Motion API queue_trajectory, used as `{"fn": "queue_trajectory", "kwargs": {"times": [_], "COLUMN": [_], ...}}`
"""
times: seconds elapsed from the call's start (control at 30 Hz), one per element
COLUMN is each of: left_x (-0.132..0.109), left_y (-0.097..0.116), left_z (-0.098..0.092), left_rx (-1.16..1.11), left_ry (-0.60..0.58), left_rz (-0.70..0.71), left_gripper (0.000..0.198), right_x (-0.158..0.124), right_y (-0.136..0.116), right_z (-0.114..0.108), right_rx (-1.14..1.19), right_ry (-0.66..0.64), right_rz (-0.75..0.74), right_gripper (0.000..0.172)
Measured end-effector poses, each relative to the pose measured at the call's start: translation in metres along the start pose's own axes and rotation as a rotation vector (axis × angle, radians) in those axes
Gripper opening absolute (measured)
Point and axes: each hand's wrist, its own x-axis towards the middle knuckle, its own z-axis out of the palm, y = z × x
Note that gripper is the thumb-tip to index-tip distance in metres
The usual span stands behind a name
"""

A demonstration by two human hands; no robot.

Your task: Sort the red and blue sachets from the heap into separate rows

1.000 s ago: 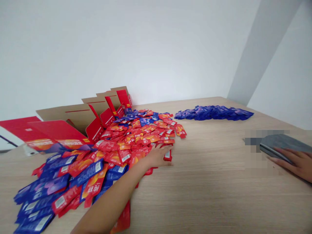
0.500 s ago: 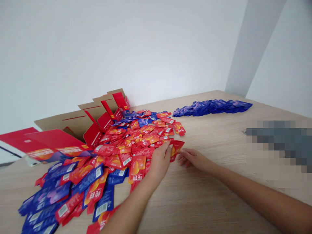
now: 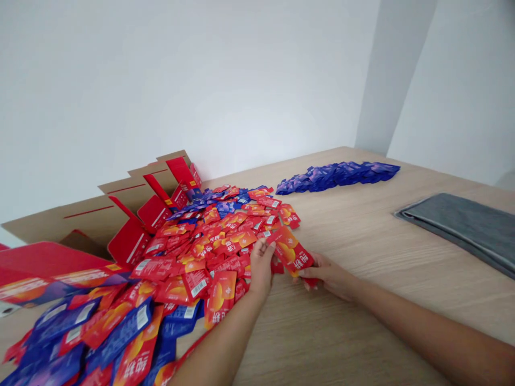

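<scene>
Between my hands a red sachet (image 3: 290, 250) with an orange fruit print is held up, its printed front facing me. My left hand (image 3: 262, 264) pinches its upper left edge between thumb and fingers. My right hand (image 3: 325, 273) grips its lower right end, where a bit of red packet also shows under the thumb; whether that is a second sachet I cannot tell. Just left of my hands spreads a heap of red sachets (image 3: 219, 252), with blue sachets (image 3: 132, 327) mixed in at the near left.
Open red cardboard boxes (image 3: 132, 241) with brown insides stand along the heap's left side. A row of overlapping blue sachets (image 3: 338, 176) lies toward the back of the wooden table (image 3: 362, 225). A folded grey cloth-like item (image 3: 462, 225) lies at the right.
The sachet has turned so its printed front shows, and my right hand now grips its lower end. My view has shifted, bringing the grey item fully into sight.
</scene>
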Motion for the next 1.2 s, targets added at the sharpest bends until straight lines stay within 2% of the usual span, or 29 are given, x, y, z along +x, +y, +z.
{"fn": "queue_trajectory", "kwargs": {"times": [0.13, 0.2, 0.3, 0.37, 0.43, 0.5, 0.57, 0.7, 0.8, 0.87, 0.9, 0.97, 1.07, 1.13, 1.2], "left_x": [-0.004, -0.01, -0.02, -0.027, -0.034, -0.039, -0.044, -0.055, -0.058, -0.055, -0.051, -0.04, -0.02, -0.01, -0.004], "left_y": [0.008, 0.008, 0.005, 0.002, 0.001, 0.003, 0.005, 0.011, 0.023, 0.035, 0.041, 0.052, 0.062, 0.064, 0.065], "left_z": [-0.011, -0.013, -0.008, -0.001, 0.004, 0.007, 0.009, 0.013, 0.012, 0.007, 0.003, -0.007, -0.024, -0.033, -0.039], "left_rx": [0.1, 0.135, 0.117, 0.106, 0.12, 0.169, 0.228, 0.35, 0.501, 0.654, 0.746, 0.952, 1.26, 1.416, 1.532], "left_ry": [-0.117, -0.146, -0.174, -0.228, -0.336, -0.487, -0.602, -0.712, -0.895, -1.009, -1.031, -0.989, -0.831, -0.74, -0.696], "left_rz": [-0.108, -0.16, -0.335, -0.463, -0.537, -0.548, -0.518, -0.429, -0.4, -0.305, -0.227, -0.051, 0.159, 0.21, 0.199], "left_gripper": [0.04, 0.041, 0.038, 0.036, 0.036, 0.04, 0.043, 0.041, 0.03, 0.02, 0.017, 0.015, 0.029, 0.038, 0.042], "right_x": [-0.001, -0.001, 0.001, 0.002, 0.002, 0.0, -0.001, -0.003, -0.003, -0.003, -0.003, -0.003, -0.002, -0.002, -0.003], "right_y": [-0.006, -0.01, -0.014, -0.016, -0.018, -0.019, -0.021, -0.022, -0.02, -0.019, -0.018, -0.018, -0.019, -0.019, -0.019], "right_z": [-0.014, -0.024, -0.037, -0.042, -0.041, -0.039, -0.036, -0.032, -0.031, -0.032, -0.032, -0.033, -0.034, -0.032, -0.031], "right_rx": [-0.116, -0.075, 0.082, 0.138, 0.139, 0.119, 0.102, 0.041, -0.051, -0.106, -0.123, -0.134, -0.147, -0.188, -0.242], "right_ry": [0.068, 0.207, 0.435, 0.497, 0.512, 0.517, 0.521, 0.527, 0.49, 0.447, 0.428, 0.411, 0.377, 0.349, 0.349], "right_rz": [0.076, 0.029, -0.099, -0.144, -0.16, -0.169, -0.164, -0.118, -0.078, -0.046, -0.032, -0.009, 0.043, 0.065, 0.05], "right_gripper": [0.041, 0.037, 0.033, 0.034, 0.035, 0.038, 0.04, 0.039, 0.039, 0.041, 0.042, 0.044, 0.046, 0.047, 0.047]}}
